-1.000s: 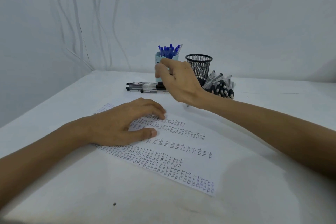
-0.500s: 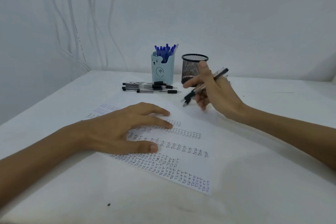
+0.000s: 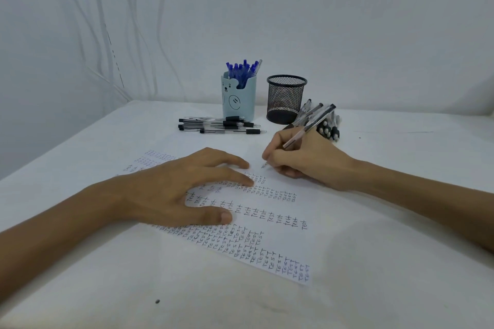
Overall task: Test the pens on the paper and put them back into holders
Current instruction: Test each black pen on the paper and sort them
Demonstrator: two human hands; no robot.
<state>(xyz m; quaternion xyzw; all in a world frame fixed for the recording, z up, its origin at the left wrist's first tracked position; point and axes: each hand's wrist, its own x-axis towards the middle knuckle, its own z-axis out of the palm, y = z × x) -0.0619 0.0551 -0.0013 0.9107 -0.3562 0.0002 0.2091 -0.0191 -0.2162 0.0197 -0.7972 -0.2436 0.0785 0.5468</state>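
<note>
White paper (image 3: 272, 224) lies slantwise on the tabletop (image 3: 374, 288), already filled with rows of small test marks, and your left hand (image 3: 171, 192) lies flat on it with fingers spread, holding nothing, most likely to keep the sheet from sliding under the stroke. Your right hand (image 3: 302, 163) has its grip closed on a black pen (image 3: 307, 129), tip down at the bare far edge of the sheet, just beyond the left fingertips, where room for a fresh mark remains. Farther off, the pale blue holder (image 3: 238, 100) is packed with blue pens (image 3: 242, 69), while the mesh holder (image 3: 286, 99) looks empty. Loose black pens lie left (image 3: 222, 125) and right (image 3: 330, 128) of it, within reach.
</note>
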